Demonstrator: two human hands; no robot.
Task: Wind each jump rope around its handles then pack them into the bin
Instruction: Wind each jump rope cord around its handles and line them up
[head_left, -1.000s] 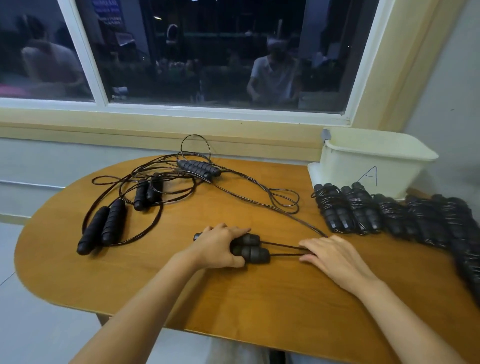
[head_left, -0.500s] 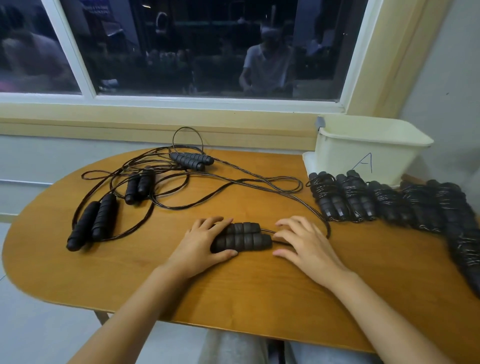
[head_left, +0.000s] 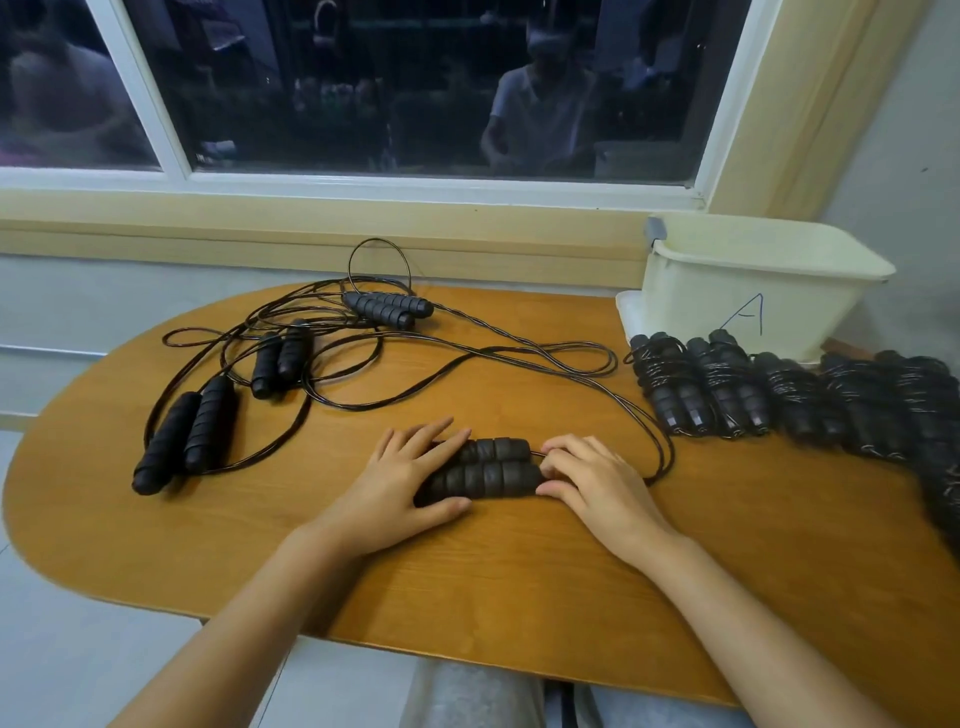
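L fingers (head_left: 418, 441) spread, lightly bent, draped over left end of the paired black handles (head_left: 488, 470), thumb against near side, so L hand (head_left: 400, 491) clamps the pair flat on the table (head_left: 519, 582). R fingers (head_left: 566, 454) curled close together, tips at the handles' right end where the cord (head_left: 662, 457) exits; can't tell if they pinch it. R hand (head_left: 602, 486) sits on tabletop. Cord bends at right, runs to far side. Loose ropes (head_left: 291, 358) w/ handle pairs lie far left. Wound bundles (head_left: 727, 387) line up at right, nearest ones just in front of cream bin (head_left: 753, 283) marked A.
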